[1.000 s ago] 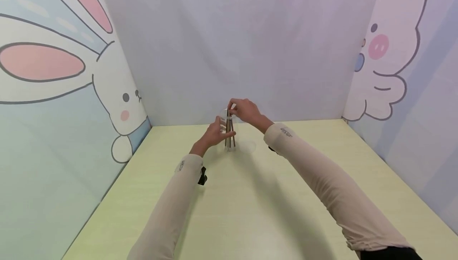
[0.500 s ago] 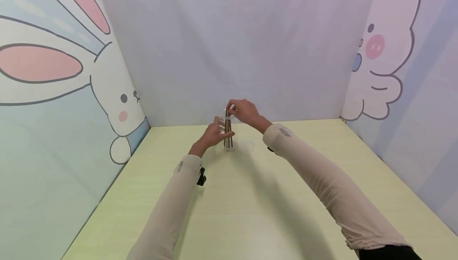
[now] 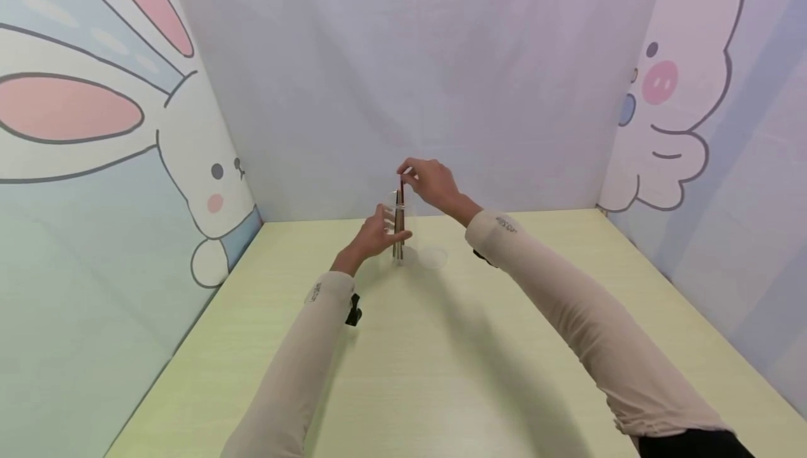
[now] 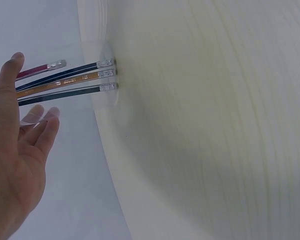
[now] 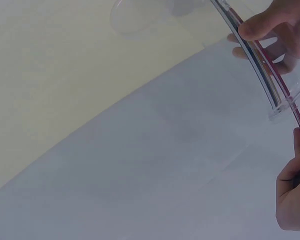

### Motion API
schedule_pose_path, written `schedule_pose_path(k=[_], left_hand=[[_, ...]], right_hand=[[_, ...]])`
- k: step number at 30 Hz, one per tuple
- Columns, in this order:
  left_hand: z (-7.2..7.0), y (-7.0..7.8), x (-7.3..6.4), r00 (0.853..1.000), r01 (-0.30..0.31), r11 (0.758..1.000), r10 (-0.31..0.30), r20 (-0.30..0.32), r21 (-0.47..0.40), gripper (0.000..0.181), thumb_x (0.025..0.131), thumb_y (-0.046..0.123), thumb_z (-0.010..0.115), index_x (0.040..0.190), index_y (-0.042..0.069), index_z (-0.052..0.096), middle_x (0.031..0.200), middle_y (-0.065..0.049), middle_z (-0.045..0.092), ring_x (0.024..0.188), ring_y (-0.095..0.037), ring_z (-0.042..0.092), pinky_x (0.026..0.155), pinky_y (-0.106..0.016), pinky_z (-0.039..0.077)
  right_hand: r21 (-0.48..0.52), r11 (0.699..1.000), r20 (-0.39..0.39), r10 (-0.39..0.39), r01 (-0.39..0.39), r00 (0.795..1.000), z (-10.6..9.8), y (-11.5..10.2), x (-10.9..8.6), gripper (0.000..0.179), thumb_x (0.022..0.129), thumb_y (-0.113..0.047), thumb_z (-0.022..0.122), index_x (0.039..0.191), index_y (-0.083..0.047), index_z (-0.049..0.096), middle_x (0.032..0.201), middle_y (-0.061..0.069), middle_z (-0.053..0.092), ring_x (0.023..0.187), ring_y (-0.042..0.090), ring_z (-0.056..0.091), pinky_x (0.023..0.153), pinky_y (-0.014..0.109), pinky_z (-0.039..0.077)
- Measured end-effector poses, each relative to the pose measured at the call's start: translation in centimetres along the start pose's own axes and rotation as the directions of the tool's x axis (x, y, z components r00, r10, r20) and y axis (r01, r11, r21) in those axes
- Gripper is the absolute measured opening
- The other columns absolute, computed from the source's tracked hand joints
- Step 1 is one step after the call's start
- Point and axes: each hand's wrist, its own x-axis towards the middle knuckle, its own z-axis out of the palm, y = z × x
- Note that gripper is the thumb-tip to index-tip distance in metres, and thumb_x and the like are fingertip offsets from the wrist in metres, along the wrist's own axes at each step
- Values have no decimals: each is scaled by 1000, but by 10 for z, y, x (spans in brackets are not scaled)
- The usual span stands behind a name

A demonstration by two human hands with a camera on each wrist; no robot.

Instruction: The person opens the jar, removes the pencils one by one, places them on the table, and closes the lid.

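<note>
While the left hand (image 3: 372, 235) curls round a cup (image 4: 104, 99) whose clear wall is hard to make out, the right hand (image 3: 436, 183), above it, pinches a half-out red pencil (image 4: 36, 71), its top hidden; dark and yellow pencils (image 4: 70, 81) stand inside.

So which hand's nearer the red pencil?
Right. The right hand pinches the red pencil near its top; the left hand is lower, gripping the clear container around the pencil's lower part.
</note>
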Motion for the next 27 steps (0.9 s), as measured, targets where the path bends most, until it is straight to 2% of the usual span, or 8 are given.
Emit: schedule_pose_path(k=[5,14,27], left_hand=[[0,1,0,1000,0,1000,1,-8,8,75,81,47,74,129,9,32,128,-12,52,114,-30,56,91,-46,49],[1,-1,-1,1000,11,1000,-11,-7,19,79,81,48,74,132,6,30,130,-14,51,116,-30,55,92,-47,49],[2,4,-1,999,50,999,-50,2,20,79,81,47,74,134,10,29,134,-15,48,120,-32,53,93,-48,48]], right_hand=[[3,1000,-56,-16,17,998,-10,-4,5,17,97,-23,59,111,-20,68,100,-1,72,71,12,62,55,29,47],[8,1000,-120,9,-8,993,-29,-10,15,18,97,-24,58,112,-20,67,105,0,71,78,13,65,59,30,49],[15,1000,-193,10,-7,981,-57,-14,29,20,98,-27,56,114,-22,67,107,-1,71,78,13,64,51,29,41]])
